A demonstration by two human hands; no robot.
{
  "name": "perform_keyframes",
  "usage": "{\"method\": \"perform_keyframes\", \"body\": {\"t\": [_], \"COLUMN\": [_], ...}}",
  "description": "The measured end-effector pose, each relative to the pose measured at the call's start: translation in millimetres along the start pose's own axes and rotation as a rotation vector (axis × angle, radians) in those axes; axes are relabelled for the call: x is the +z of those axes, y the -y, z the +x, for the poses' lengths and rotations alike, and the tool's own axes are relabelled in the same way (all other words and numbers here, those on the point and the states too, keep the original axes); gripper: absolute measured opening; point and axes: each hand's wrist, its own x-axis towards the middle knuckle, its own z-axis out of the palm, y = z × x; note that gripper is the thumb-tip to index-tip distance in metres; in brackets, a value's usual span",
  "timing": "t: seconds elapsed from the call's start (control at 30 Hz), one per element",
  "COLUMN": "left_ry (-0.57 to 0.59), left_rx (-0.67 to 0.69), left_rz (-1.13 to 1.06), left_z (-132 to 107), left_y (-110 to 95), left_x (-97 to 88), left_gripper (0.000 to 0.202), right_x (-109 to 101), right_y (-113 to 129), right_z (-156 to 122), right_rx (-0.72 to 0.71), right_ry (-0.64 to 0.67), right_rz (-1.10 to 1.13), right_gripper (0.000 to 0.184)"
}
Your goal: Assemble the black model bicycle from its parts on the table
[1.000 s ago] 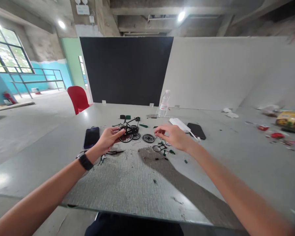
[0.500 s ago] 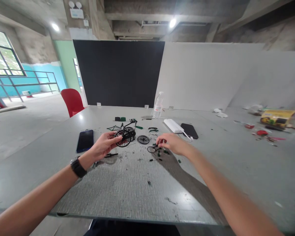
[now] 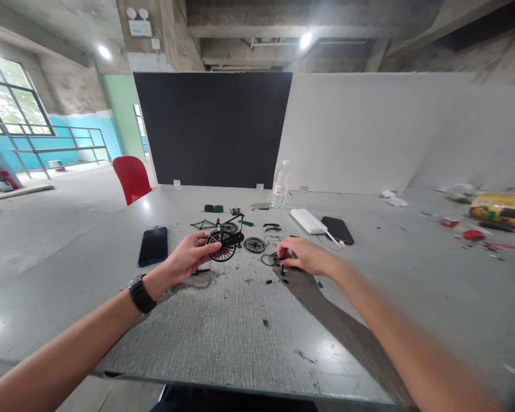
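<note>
A small black model bicycle stands on the grey table, partly built, with a red-spoked wheel. My left hand, a black watch on its wrist, is closed on that wheel and the frame's near end. My right hand rests low on the table among several small green and black parts, its fingertips pinched on a piece too small to name. A loose spoked wheel and a thin black ring lie between the two hands.
A dark phone lies left of the bicycle. A white power bank with a cable and a second phone lie behind my right hand. A water bottle stands further back. A yellow box and red bits sit far right; a red chair at left.
My right hand has dropped from above the table to the scattered parts and pinched there. My left hand has kept its hold on the bicycle. The camera has shifted slightly.
</note>
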Motion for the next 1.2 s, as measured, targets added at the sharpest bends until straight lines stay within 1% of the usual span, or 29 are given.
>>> {"method": "perform_keyframes", "body": {"t": [0.2, 0.37, 0.43, 0.5, 0.6, 0.73, 0.83, 0.9, 0.97, 1.07, 1.2], "left_ry": [0.018, 0.008, 0.005, 0.0, -0.005, 0.005, 0.004, 0.001, -0.01, -0.029, -0.02], "left_rx": [-0.013, -0.032, -0.042, -0.056, -0.083, -0.076, -0.058, -0.048, -0.04, -0.04, -0.047], "left_rz": [-0.003, -0.028, -0.043, -0.06, -0.09, -0.151, -0.193, -0.221, -0.251, -0.291, -0.307], "left_z": [1, -1, -2, -3, -4, -5, -6, -6, -7, -6, -4], "left_y": [3, -1, -2, -2, 0, 4, 8, 9, 9, 9, 10], "left_x": [0.4, 4.1, 5.5, 7.1, 11.3, 19.5, 24.1, 25.8, 26.5, 26.3, 24.8], "left_gripper": [0.033, 0.03, 0.032, 0.031, 0.027, 0.024, 0.025, 0.024, 0.022, 0.018, 0.015], "right_x": [4, 0, -6, -12, -14, 1, 14, 17, 16, 13, 15], "right_y": [-4, -1, 5, 16, 42, 85, 107, 113, 113, 109, 107], "right_z": [2, 2, 0, -3, -4, 0, 2, 0, -3, -7, -7], "right_rx": [0.033, 0.009, -0.021, -0.05, -0.131, -0.287, -0.374, -0.409, -0.425, -0.45, -0.461], "right_ry": [0.024, -0.051, -0.109, -0.199, -0.369, -0.525, -0.595, -0.695, -0.762, -0.797, -0.795], "right_rz": [0.001, 0.102, 0.16, 0.22, 0.284, 0.299, 0.264, 0.175, 0.113, 0.052, -0.039], "right_gripper": [0.025, 0.013, 0.017, 0.021, 0.024, 0.025, 0.024, 0.021, 0.016, 0.014, 0.024]}}
